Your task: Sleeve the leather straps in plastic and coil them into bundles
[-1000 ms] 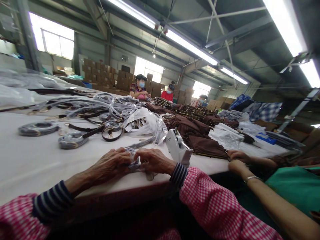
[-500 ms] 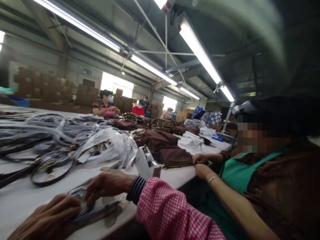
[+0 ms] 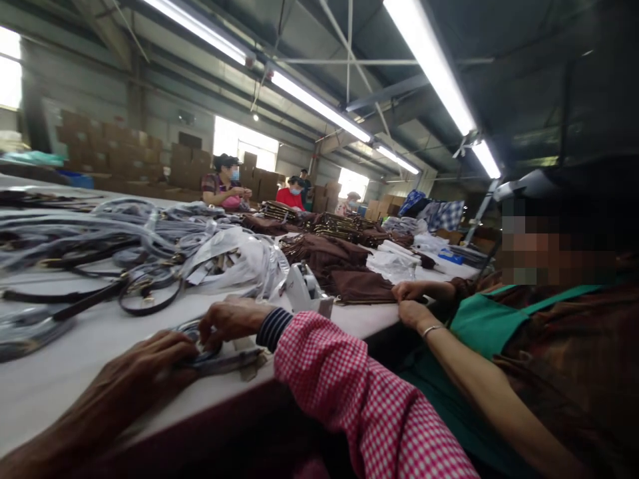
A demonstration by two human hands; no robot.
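A strap (image 3: 227,365) in greyish clear wrap lies coiled at the table's near edge, between my two hands. My left hand (image 3: 154,362) reaches in from the lower left, its fingers together and pressed round the left side of the coil. From the right comes my right hand (image 3: 233,320), in a striped cuff and red checked sleeve, its bent fingers pinching the coil's upper part. Fingertips of both hands are partly hidden. By the right end of the coil lies a small pale piece (image 3: 252,367) that I cannot make out.
Wrapped straps (image 3: 124,226) are heaped at left, with a dark loose strap (image 3: 152,307) nearer. A white tape dispenser (image 3: 305,291) stands beyond my right wrist. Brown folded bags (image 3: 324,259) are piled behind it. A co-worker in a green apron (image 3: 492,322) handles one at right.
The view has turned, so the table and hands sit further right and higher in the picture. Both hands stay on the strap; the co-worker's hands remain at the brown bag.
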